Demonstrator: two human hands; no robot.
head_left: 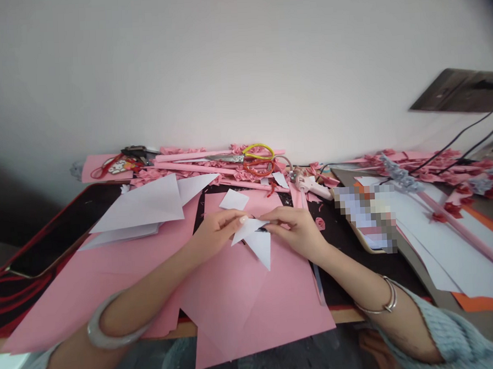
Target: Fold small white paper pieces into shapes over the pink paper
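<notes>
Centrally, in the head view, a folded white paper [258, 245] is held above pink sheets [253, 311], pinched by the fingertips of both the left hand [226, 229] and right hand [297, 230]. A skewed crease could be caused by uneven pinching — likewise, overhanging pink sheets could be dragged off the near table edge [345, 315] by a brushing forearm.

- Table [349, 315], its front edge pale
- Dark mat [338, 281] lying over it
- Pink sheets [289, 303] on the mat, some overhanging the edge
- Black-screened device [63, 231] at left
</notes>
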